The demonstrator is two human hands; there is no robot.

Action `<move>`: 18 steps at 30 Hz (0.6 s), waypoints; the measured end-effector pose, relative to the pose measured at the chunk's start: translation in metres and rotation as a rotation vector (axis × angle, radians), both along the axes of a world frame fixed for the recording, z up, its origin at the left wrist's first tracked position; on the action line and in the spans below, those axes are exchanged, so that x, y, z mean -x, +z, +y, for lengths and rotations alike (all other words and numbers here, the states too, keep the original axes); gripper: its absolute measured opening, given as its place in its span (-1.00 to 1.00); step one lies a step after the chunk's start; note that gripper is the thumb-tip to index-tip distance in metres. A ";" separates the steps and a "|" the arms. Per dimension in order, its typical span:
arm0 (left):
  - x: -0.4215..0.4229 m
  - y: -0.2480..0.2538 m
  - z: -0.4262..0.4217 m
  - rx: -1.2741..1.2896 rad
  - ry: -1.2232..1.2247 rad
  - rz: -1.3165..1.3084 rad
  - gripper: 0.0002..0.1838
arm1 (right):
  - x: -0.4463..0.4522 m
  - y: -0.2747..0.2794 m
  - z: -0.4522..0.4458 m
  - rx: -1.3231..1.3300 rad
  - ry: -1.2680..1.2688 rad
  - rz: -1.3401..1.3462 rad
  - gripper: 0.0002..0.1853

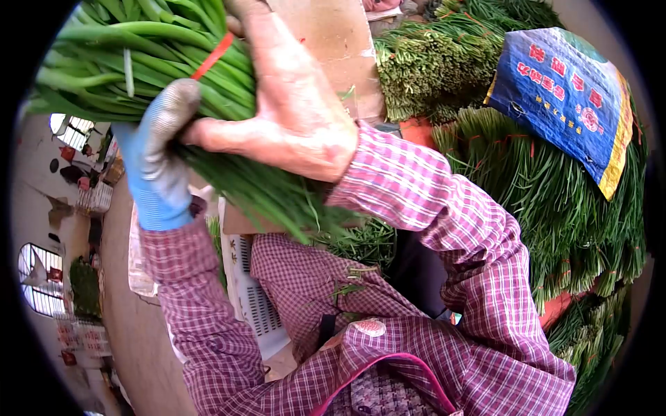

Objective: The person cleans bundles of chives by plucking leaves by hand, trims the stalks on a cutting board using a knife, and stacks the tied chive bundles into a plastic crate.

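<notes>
A thick bunch of green chives (pixel 139 62) is held up at the upper left, with a red band (pixel 214 55) around it. My left hand (pixel 163 142), in a blue and grey glove, grips the bunch from below with its thumb against the stalks. My bare right hand (pixel 295 111) is wrapped round the other side of the bunch, its thumb pointing toward the gloved thumb. Most of my right fingers are hidden behind the stalks. Leaf ends hang down below both hands, a little blurred.
Banded chive bundles (pixel 541 201) are piled at the right, with a blue and yellow printed sack (pixel 565 97) on top. A cardboard-coloured board (pixel 340 41) lies ahead. A white plastic crate (pixel 253 298) stands beside my leg. Loose leaves (pixel 361 243) lie near my lap.
</notes>
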State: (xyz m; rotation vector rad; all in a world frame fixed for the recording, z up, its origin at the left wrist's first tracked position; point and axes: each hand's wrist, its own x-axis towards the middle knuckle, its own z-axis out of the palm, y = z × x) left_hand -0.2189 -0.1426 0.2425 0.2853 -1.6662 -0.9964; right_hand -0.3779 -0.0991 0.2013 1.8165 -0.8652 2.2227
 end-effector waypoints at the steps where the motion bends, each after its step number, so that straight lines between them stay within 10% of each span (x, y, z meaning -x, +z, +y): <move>1: -0.023 0.013 -0.009 -0.004 0.028 -0.035 -0.66 | -0.017 0.000 -0.017 0.061 0.134 0.010 0.05; 4: -0.077 0.041 -0.021 0.024 0.321 -0.277 -0.52 | -0.038 -0.031 -0.019 -0.338 0.453 0.168 -0.14; 9: -0.108 0.017 -0.040 0.232 0.416 -0.842 -0.06 | -0.035 -0.183 -0.048 -1.141 -0.217 0.688 -0.43; 12: -0.123 -0.063 -0.067 0.561 0.650 -1.132 0.05 | -0.044 -0.239 -0.057 -1.183 -0.222 0.771 -0.42; 18: -0.128 -0.207 -0.087 0.180 0.519 -1.309 0.16 | -0.046 -0.238 -0.067 -1.227 -0.328 0.846 -0.59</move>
